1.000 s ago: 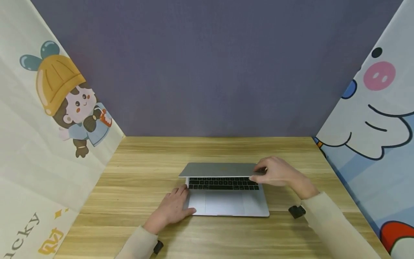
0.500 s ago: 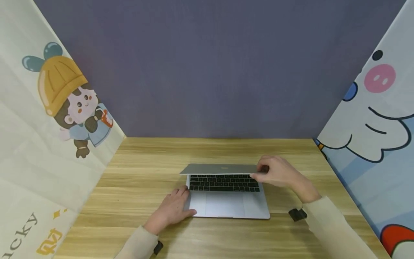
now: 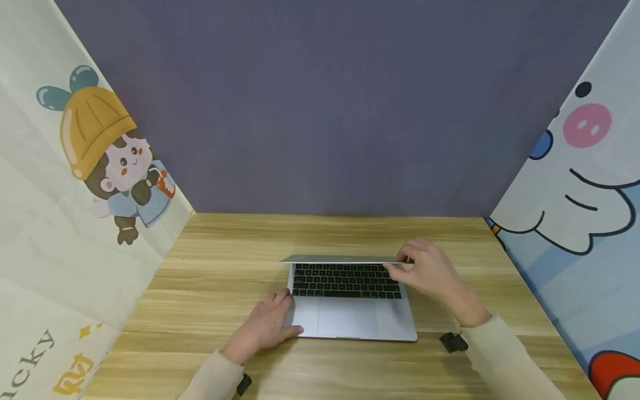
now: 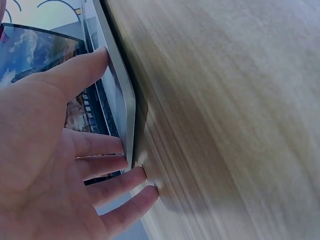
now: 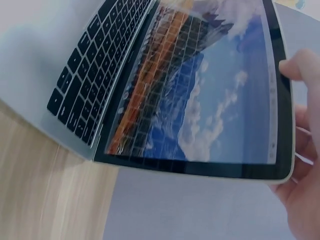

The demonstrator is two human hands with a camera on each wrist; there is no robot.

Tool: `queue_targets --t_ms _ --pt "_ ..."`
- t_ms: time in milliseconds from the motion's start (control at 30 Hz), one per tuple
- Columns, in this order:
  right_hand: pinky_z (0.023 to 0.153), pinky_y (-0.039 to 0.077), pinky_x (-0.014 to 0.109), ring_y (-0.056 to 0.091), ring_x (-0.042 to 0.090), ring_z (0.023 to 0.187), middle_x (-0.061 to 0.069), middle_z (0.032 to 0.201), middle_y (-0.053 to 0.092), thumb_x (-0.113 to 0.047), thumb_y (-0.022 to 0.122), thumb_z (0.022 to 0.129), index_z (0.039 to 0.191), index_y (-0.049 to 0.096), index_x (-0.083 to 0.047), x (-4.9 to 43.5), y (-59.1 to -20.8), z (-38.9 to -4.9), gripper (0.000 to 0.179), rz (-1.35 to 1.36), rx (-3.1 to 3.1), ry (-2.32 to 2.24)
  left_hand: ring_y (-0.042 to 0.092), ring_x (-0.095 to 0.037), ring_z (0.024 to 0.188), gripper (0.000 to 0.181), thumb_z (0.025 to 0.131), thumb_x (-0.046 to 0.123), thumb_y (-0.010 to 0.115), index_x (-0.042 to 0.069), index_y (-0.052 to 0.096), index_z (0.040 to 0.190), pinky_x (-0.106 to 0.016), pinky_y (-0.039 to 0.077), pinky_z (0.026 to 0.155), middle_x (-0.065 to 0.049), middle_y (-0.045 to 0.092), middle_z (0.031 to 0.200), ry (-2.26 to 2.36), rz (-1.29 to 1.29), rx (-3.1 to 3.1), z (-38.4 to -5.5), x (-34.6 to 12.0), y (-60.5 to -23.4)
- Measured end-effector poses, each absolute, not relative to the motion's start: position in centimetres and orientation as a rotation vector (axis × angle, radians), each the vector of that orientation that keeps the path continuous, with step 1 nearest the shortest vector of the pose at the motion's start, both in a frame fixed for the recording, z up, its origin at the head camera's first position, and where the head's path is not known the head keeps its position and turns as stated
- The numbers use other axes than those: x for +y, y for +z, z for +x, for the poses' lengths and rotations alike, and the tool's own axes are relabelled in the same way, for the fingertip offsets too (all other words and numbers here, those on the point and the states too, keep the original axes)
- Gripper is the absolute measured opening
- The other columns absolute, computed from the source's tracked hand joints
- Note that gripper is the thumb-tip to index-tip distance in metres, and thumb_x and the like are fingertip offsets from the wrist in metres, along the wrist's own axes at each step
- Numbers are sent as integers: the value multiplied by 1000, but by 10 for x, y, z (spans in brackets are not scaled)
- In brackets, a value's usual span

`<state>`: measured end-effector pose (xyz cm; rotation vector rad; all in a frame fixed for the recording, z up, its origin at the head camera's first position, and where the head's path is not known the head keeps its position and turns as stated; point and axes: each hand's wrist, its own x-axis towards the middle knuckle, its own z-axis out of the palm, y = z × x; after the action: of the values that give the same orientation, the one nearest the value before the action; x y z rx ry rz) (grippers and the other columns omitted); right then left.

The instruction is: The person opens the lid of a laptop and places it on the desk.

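Note:
A silver laptop (image 3: 395, 319) lies on the wooden table with its lid (image 3: 345, 259) raised partway and tilted over the back of the keyboard (image 3: 345, 282). My right hand (image 3: 432, 272) pinches the lid near its right upper corner, thumb on the screen side and fingers behind. The lit screen (image 5: 225, 110) displays mountains and clouds in the right wrist view. My left hand (image 3: 265, 322) rests against the left front corner of the base, fingers straight along the side. Its thumb (image 4: 92, 62) lies at the front edge in the left wrist view.
The wooden table (image 3: 220, 250) surrounds the laptop. A grey-blue panel (image 3: 320, 111) stands behind it, and cartoon-printed sheets flank it, a light sheet (image 3: 45, 194) at left and a blue-and-white sheet (image 3: 600, 278) at right. Each wrist carries a small black device (image 3: 453, 342).
My right hand has swung the lid further up and back; more of the keyboard shows and the outer lid looks narrower. My left hand has stayed at the corner.

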<state>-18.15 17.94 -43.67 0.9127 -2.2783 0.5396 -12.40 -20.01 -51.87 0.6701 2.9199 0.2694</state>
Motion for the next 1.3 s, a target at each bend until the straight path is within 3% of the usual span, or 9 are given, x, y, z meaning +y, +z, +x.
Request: queue_targets --t_ms 267,600,767,1300 --pt "52 45 31 51 17 68 0 73 57 -29 80 74 71 63 -10 166 -429 -177 26 774 -2227 491 48 -45 132 84 89 59 68 -4 52 141 -61 46 104 -26 46 149 265 669 2910 -124 -200 -519" --pt "62 48 43 55 29 68 8 71 62 -27 80 75 71 66 -2 153 -429 -178 28 671 -2120 475 48 -45 132 83 89 58 69 -5 52 141 -62 46 103 -26 46 149 283 667 2907 -124 -200 -520" --pt "63 50 44 57 31 68 11 72 64 -31 78 79 73 68 0 151 -428 -181 33 628 -2132 423 48 -45 131 83 89 58 69 -5 52 140 -61 46 103 -26 46 148 278 662 2911 -125 -200 -519" --pt "59 49 40 55 29 63 10 68 64 -32 88 75 70 69 0 148 -412 -197 38 544 -2215 368 47 -45 132 83 89 55 71 -6 50 141 -63 45 103 -26 45 149 295 634 2899 -125 -198 -517"
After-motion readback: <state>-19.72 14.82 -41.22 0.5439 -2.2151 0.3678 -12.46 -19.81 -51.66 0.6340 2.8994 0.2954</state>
